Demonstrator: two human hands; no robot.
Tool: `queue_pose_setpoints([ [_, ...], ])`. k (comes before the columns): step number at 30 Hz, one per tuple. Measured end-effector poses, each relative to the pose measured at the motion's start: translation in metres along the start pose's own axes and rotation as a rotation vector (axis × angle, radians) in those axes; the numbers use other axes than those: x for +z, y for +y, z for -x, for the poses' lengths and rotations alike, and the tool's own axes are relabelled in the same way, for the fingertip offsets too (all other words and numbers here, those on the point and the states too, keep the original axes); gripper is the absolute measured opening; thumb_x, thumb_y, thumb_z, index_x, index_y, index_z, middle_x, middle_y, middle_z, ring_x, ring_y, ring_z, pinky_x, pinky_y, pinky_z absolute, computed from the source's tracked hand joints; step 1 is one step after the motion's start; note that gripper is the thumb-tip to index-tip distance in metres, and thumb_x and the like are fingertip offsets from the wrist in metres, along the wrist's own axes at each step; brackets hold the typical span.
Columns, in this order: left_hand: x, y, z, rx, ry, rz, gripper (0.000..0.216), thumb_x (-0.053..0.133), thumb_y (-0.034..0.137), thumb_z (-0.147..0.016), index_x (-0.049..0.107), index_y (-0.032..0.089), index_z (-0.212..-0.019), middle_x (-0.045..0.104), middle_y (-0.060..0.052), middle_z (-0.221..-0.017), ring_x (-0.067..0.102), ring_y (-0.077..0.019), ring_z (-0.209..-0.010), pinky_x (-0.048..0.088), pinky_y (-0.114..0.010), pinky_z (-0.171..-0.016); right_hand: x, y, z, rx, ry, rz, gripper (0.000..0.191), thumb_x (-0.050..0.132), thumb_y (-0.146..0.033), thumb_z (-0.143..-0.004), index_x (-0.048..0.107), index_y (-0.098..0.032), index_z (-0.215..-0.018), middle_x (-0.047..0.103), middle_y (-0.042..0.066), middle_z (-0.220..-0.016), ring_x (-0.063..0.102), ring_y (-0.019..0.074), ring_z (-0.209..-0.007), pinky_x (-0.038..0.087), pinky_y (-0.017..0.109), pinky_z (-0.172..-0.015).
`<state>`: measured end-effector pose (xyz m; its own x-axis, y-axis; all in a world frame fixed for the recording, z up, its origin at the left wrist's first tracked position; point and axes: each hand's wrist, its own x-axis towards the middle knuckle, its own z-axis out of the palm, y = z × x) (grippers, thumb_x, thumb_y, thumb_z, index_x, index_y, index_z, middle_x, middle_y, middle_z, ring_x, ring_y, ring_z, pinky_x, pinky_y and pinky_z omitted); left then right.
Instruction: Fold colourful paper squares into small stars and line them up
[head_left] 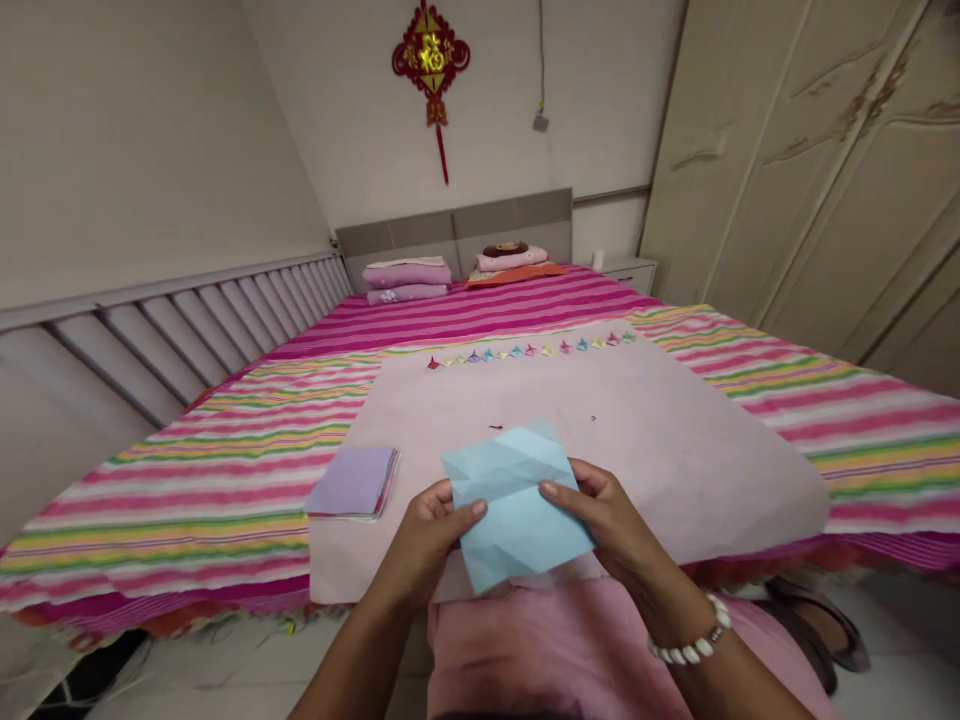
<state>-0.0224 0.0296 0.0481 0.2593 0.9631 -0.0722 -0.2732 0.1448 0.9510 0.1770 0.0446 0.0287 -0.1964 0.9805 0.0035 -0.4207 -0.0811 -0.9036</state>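
A light blue square of origami paper (517, 510) with crease lines is held up in front of me, tilted a little. My left hand (442, 520) pinches its left edge, thumb on the near face and fingers behind. On the opposite edge, my right hand (600, 505) grips the sheet the same way, and a beaded bracelet circles that wrist. To the left of my left hand lies a stack of coloured paper squares (351, 484), purple on top. Beneath everything is a large pale board or sheet (675, 460).
A row of small folded paper pieces (531, 350) in several colours runs along the board's far edge. Two tiny scraps, one a dark red bit (496, 427), lie on it. The board rests on a bed with a striped cover (247, 450); folded bedding (407, 278) sits near the headboard.
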Motion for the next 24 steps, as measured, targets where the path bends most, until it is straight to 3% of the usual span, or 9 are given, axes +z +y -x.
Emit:
queue_pose_setpoints([
  [3,-0.002,-0.002,0.000,0.058,0.078,-0.115,0.021,0.076,0.025,-0.067,0.071,0.016,-0.086,0.075,-0.007,-0.082,0.068,-0.0191,-0.075,0.051,-0.028,-0.071,-0.009,-0.002,0.007,-0.053,0.000,0.073,0.017,0.078,-0.031,-0.065,0.073,-0.019,-0.077,0.064,0.000,-0.066,0.053,0.0131,-0.057,0.041,0.025,-0.052],
  [6,-0.005,0.002,0.003,0.124,0.120,-0.217,0.007,0.073,0.020,-0.065,0.072,0.017,-0.071,0.076,-0.008,-0.086,0.068,-0.0220,-0.083,0.051,-0.029,-0.073,-0.017,-0.007,0.013,-0.140,-0.039,0.119,0.003,0.072,-0.024,-0.067,0.073,-0.021,-0.068,0.061,0.001,-0.074,0.050,0.0129,-0.060,0.039,0.025,-0.052],
  [11,-0.001,0.010,0.012,0.245,0.135,-0.417,0.017,0.060,0.018,-0.072,0.075,0.020,-0.065,0.074,-0.009,-0.102,0.066,-0.0270,-0.096,0.050,-0.036,-0.081,-0.020,-0.015,0.021,-0.191,-0.122,0.139,0.020,0.061,-0.035,-0.075,0.073,-0.020,-0.071,0.062,0.007,-0.086,0.053,0.0193,-0.071,0.041,0.029,-0.058],
  [16,0.009,0.012,0.020,0.367,0.064,-0.546,0.022,0.058,0.012,-0.072,0.078,0.022,-0.073,0.074,-0.009,-0.102,0.065,-0.0276,-0.101,0.049,-0.038,-0.089,-0.015,-0.012,0.024,-0.139,-0.064,0.158,0.036,0.075,-0.030,-0.069,0.065,-0.022,-0.102,0.061,0.003,-0.082,0.053,0.0147,-0.065,0.040,0.024,-0.053],
  [20,0.001,0.015,0.017,0.270,0.108,-0.393,0.031,0.066,0.019,-0.074,0.072,0.020,-0.105,0.073,-0.010,-0.102,0.066,-0.0273,-0.097,0.050,-0.037,-0.086,-0.014,-0.010,0.023,-0.179,-0.016,0.229,0.038,0.076,-0.026,-0.068,0.064,-0.020,-0.104,0.063,0.002,-0.077,0.056,0.0137,-0.066,0.042,0.023,-0.053],
  [24,-0.002,0.019,0.012,0.286,0.144,-0.414,0.037,0.070,0.026,-0.073,0.068,0.019,-0.109,0.073,-0.011,-0.102,0.067,-0.0264,-0.091,0.050,-0.035,-0.082,-0.012,-0.011,0.025,-0.207,-0.044,0.288,0.036,0.075,-0.025,-0.070,0.064,-0.020,-0.104,0.065,0.002,-0.076,0.058,0.0143,-0.066,0.045,0.025,-0.056],
])
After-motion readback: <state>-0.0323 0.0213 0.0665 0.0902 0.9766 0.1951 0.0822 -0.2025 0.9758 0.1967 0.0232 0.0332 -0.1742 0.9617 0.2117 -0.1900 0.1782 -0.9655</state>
